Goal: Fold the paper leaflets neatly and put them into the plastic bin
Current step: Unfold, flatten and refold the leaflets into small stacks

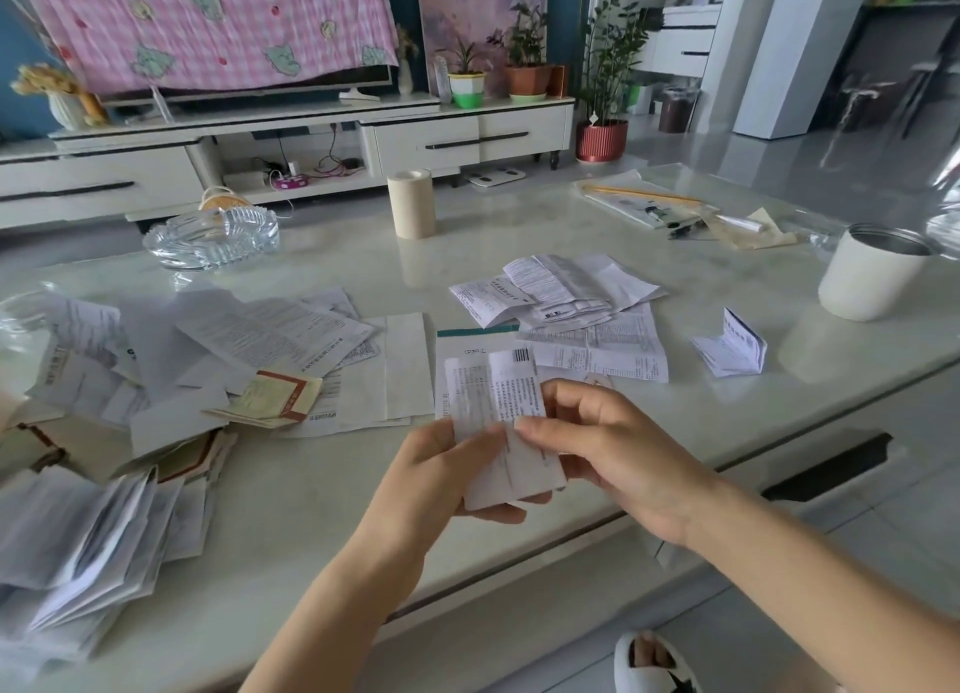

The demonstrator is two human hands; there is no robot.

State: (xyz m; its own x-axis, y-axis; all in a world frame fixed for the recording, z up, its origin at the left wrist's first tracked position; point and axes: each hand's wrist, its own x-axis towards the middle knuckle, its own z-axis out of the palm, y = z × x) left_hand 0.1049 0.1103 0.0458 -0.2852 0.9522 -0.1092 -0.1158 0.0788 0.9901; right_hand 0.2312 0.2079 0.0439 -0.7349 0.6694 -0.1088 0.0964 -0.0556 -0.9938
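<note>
A narrow white printed leaflet (501,417), partly folded, stands upright above the table's front edge. My left hand (441,471) holds its lower part from underneath, thumb on the front. My right hand (608,448) pinches its right side between thumb and fingers. Unfolded leaflets (270,336) lie spread over the left half of the marble table (311,495). Another loose pile of leaflets (571,297) lies right of centre. A small folded leaflet (730,346) stands apart further right. A clear plastic bin (21,323) shows partly at the far left edge.
A stack of folded papers (88,541) sits at the near left. A glass ashtray (213,235), a beige tape roll (410,202) and a white metal cup (872,271) stand on the table. Papers and a pencil (644,201) lie at the back right.
</note>
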